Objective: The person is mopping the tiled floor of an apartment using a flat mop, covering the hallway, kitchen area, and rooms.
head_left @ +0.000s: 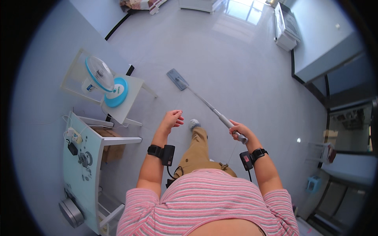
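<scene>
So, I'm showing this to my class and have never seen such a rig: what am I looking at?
There is no robot: this one picture comes from a fisheye camera worn on a person's head, looking down, hence the curved dark rim. The right hand holds a grey mop near the end of its handle; the flat mop head is on the pale floor. The left hand is loosely curled, apparently empty. A black device is strapped near each wrist. At left, a fan stands on a white chair, near a table.

You get cool, bright light — glare [246, 11] whitens the floor [224, 51] at one o'clock — while your fisheye rim bends edges and fades to black.
</scene>
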